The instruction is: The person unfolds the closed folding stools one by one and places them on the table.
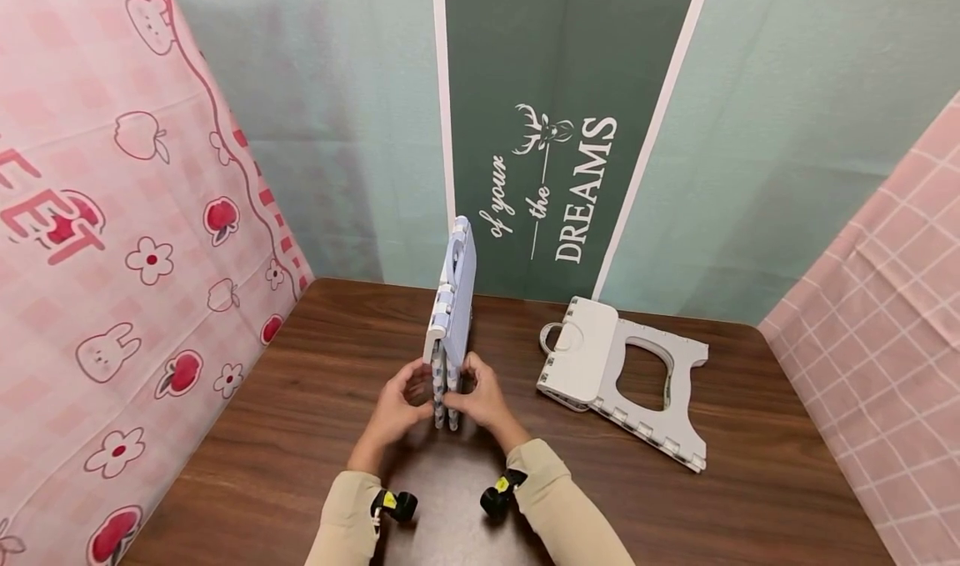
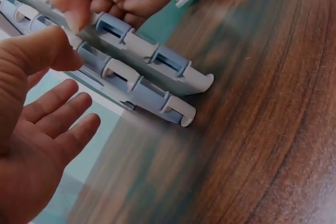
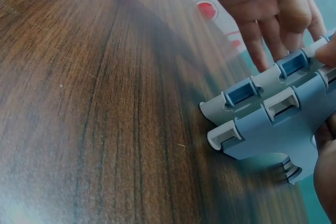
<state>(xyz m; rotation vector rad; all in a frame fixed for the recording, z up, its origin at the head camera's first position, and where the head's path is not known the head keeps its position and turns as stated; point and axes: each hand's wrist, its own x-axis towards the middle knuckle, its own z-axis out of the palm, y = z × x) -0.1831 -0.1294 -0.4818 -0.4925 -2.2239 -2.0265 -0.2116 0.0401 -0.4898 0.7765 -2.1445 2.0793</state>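
Note:
A blue and white folding step stool (image 1: pixel 463 299) stands on edge, nearly folded, with its two leg panels a narrow gap apart. My left hand (image 1: pixel 397 408) holds the lower left panel, thumb at the near hinged edge and fingers on the outer side. On the opposite side my right hand (image 1: pixel 483 395) grips the other panel, its thumb also at the hinged edge. In the left wrist view the hinged panel edges (image 2: pixel 139 87) slant between both hands, several left fingers (image 2: pixel 58 108) spread apart. The right wrist view shows the panel ends (image 3: pixel 262 135) at the tabletop.
To the right, a whitish folding step stool (image 1: pixel 581 349) lies flat on the brown wooden table (image 1: pixel 300 433). A green printed curtain (image 1: pixel 375 132) hangs behind. Pink patterned cloths stand at the left (image 1: pixel 187 299) and right (image 1: pixel 885 299).

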